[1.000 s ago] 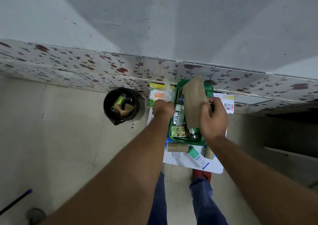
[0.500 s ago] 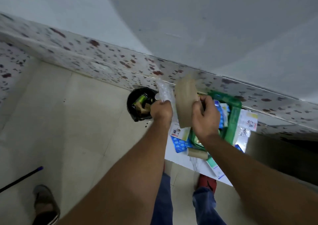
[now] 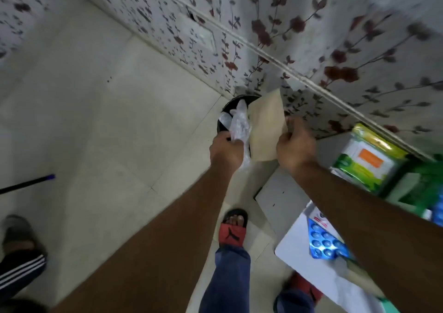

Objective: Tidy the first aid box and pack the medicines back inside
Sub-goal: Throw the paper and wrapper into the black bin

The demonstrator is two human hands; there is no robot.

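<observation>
A crumpled clear plastic wrapper [image 3: 238, 123] is clamped in the left hand [image 3: 226, 151], and a brown paper envelope [image 3: 267, 130] is pinched at its right edge by the right hand [image 3: 294, 146]. Both are held at frame centre over a black bin [image 3: 221, 121], most of which is hidden behind them, so its contents cannot be made out. At the right edge, heavily blurred and cut off, the green first aid box [image 3: 424, 188] is seen on a white tabletop [image 3: 299, 255]; what lies inside cannot be told. A green and yellow packet [image 3: 366, 161] lies beside it, and a blue blister pack [image 3: 323, 239] is partly covered by the right forearm. Compared with half a second ago, the hands are now above the bin rather than beside it, and the box is pushed to the frame's right edge.
</observation>
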